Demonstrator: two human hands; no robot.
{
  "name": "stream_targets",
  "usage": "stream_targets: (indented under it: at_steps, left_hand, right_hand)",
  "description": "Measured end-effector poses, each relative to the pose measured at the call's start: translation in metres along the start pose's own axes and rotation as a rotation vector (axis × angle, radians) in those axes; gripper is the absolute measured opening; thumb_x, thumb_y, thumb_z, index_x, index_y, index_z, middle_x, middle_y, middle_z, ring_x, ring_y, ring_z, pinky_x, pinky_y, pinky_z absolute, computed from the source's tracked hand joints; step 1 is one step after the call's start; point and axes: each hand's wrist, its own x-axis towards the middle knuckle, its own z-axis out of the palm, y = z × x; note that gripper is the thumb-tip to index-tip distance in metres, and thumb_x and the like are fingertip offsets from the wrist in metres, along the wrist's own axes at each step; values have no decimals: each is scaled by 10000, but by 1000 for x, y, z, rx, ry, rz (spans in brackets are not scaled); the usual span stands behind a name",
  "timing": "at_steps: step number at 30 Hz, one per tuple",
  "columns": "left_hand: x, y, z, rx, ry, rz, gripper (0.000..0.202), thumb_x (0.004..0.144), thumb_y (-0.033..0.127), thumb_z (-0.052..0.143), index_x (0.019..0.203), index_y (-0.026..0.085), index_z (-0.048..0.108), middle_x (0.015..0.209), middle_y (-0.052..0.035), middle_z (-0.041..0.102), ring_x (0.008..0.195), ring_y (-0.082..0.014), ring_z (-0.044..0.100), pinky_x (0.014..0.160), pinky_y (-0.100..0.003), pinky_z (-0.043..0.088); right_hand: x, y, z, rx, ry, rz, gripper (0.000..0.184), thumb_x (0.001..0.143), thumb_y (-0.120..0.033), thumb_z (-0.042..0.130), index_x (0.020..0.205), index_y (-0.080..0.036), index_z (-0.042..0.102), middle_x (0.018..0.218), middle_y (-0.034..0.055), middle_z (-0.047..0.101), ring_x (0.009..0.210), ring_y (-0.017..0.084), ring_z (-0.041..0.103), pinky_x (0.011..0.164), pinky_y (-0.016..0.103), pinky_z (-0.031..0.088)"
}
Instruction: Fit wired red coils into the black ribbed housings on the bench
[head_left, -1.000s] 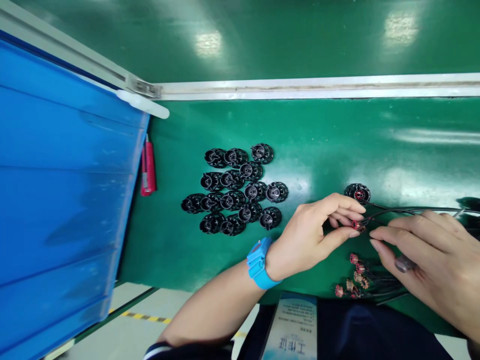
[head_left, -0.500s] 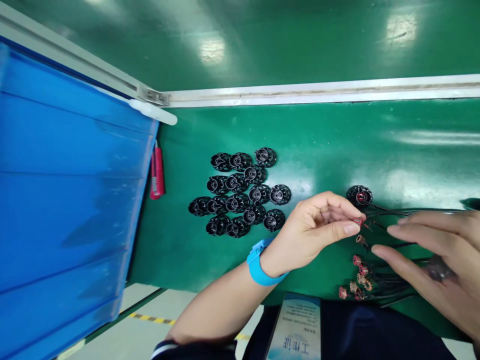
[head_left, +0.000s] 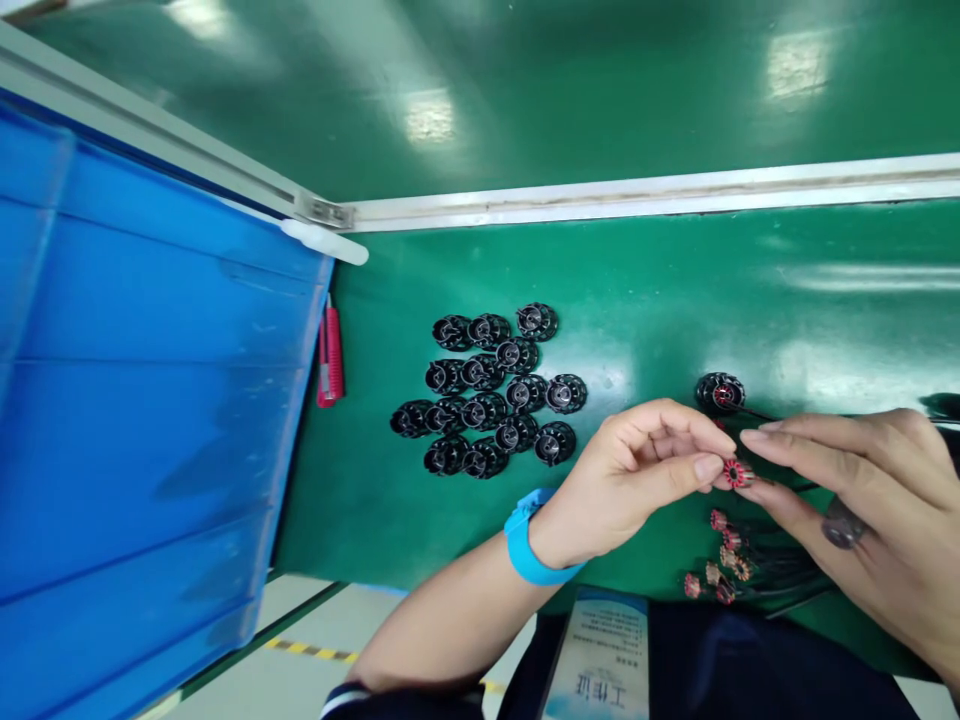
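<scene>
Where the view begins, at the person's lap, a printed badge card [head_left: 592,660] lies against dark clothing, and the left forearm rises from there toward the green bench [head_left: 660,290] with a blue wrist strap [head_left: 529,540] around the wrist. The left hand [head_left: 637,475] is curled, its thumb and bent fingers pinched together on a small red wound stator [head_left: 737,472], which it holds just above the bench near the front edge. The right hand [head_left: 862,510] comes in from the right with long, nearly straight fingers and a dark ring [head_left: 841,525]. Its fingertips [head_left: 750,438] lie above and below the same stator and touch it, though its thumb is hidden, so whether it grips or only touches cannot be told.

Just below the two hands lies a loose heap of stators [head_left: 721,560] with black leads trailing right. Just beyond the fingers sits a black fan housing [head_left: 718,391] with a red stator inside it. Farther left, a cluster of empty black housings [head_left: 491,395] lies packed together. A red utility knife [head_left: 330,355] rests beside a blue crate [head_left: 150,400], and a white rail [head_left: 637,190] crosses behind.
</scene>
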Motion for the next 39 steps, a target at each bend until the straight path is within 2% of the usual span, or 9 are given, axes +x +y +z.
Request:
stream_targets:
  at_steps: [3,8,13,19,27,33,39]
  left_hand:
    - [0,-1,-1,16,-28,22,94,900,225,863,958,173,811,881,-27,785,811,-95,739,796,-177,588]
    - [0,-3,-2,67,-51,81,192,853,78,864,1004,190,823,931,-18,795,836,-86,755,831,-172,615]
    - [2,-4,-1,31,-11,9,135,850,96,877,943,180,826,905,-10,803,805,-72,766,795,-136,616]
    - [0,-6,-2,4,-33,20,239,829,44,873,1012,190,821,938,-9,820,852,-82,788,849,-155,629]
    - [0,-8,1,57,48,13,146,837,181,909,941,166,806,907,-27,814,806,-101,779,793,-177,621]
    - [-1,-9,0,54,53,-13,168,839,205,914,965,172,809,931,-35,820,839,-103,776,822,-185,610]
    - [0,-11,2,24,96,-31,190,812,246,941,930,168,814,875,-19,809,766,-82,748,757,-164,589]
  right_hand:
    - [-1,0,1,27,-8,-3,215,919,-118,792,1122,-171,743,1012,33,760,803,129,663,753,317,492]
    - [1,1,1,42,2,-13,171,934,-110,777,1092,-162,738,989,30,756,794,122,645,739,311,485]
    - [2,0,-2,8,25,6,162,916,-119,806,1051,-166,730,935,15,751,767,122,645,741,328,479]
    - [3,-2,-3,36,25,-30,141,929,-62,767,1015,-168,734,917,8,754,760,115,656,741,330,480]
    - [3,-3,0,35,17,-26,81,951,-149,780,1008,-157,724,906,21,751,769,119,650,755,321,495]
    - [3,-3,-2,24,4,-28,115,946,-77,759,1012,-160,716,912,10,746,763,99,650,748,305,481]
    - [4,-2,0,26,-11,-59,115,947,-80,749,984,-178,700,910,7,742,755,109,644,733,313,475]
